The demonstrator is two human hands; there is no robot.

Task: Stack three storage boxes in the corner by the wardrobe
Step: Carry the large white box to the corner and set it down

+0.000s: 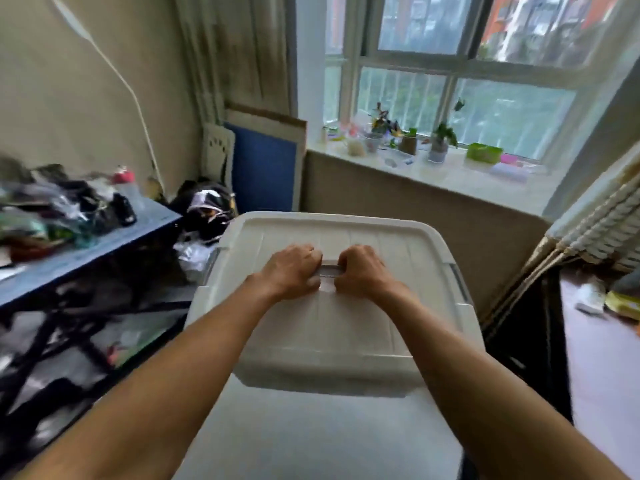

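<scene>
A large white plastic storage box with a ribbed lid fills the middle of the view, lid on, tilted toward me. In the lid's centre sits a pale handle. My left hand and my right hand are both curled around that handle, side by side, knuckles up. The box's translucent front wall runs down to the bottom edge of the frame. No other storage box and no wardrobe show in this view.
A dark blue shelf piled with clutter stands at the left. A black bag and blue board fill the far corner. Ahead is a windowsill with plant pots. A white radiator and dark furniture are at the right.
</scene>
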